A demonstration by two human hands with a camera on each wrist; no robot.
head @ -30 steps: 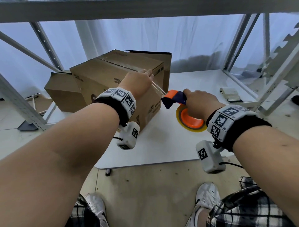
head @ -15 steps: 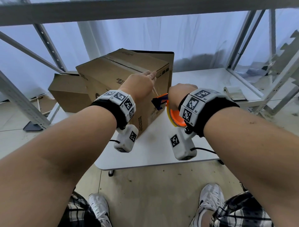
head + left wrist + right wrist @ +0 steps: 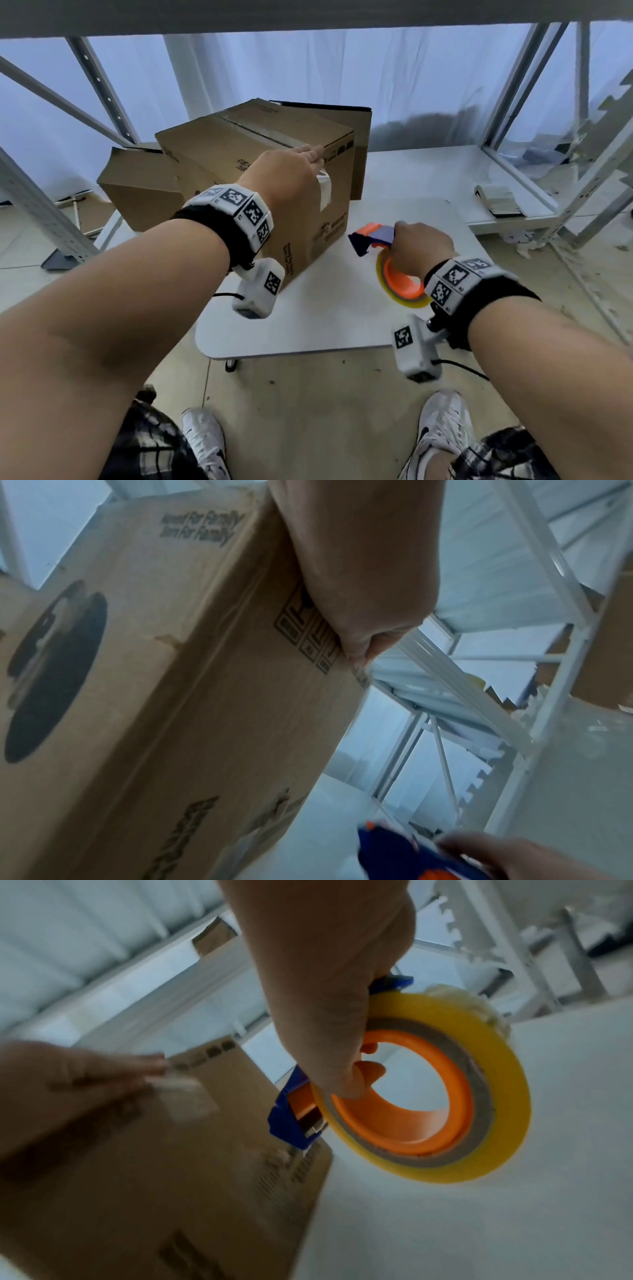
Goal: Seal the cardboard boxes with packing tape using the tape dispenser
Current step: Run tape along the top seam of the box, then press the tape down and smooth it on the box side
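Box: brown cardboard box point(image 3: 239, 161) printed with black text sits on the white desk point(image 3: 342, 308), top flaps closed, clear tape running along the centre seam and down over the near edge.
Tape end: cut strip of clear tape point(image 3: 324, 190) hangs down the box's front face, looks like the tail of the seam strip.
Left hand: left hand point(image 3: 284, 178) lies over the box's top front edge, fingers straight and flat, thumb on the front face. My guess is it's smoothing the tape down and keeping the box from sliding.
Right hand: right hand point(image 3: 416, 250) curls its grip round the orange and blue tape dispenser point(image 3: 373, 236), fingers hooked through the hub of the yellowish tape roll point(image 3: 428, 1091).
Dispenser spot: held just over the desk beside the box, not touching it, so the cut seems done.
Other boxes: second brown cardboard box point(image 3: 137, 188) on the left and another tall one point(image 3: 356, 154) behind; can't tell what's inside any of them.
Progress: this box looks basically sealed, the others probably still need tape.
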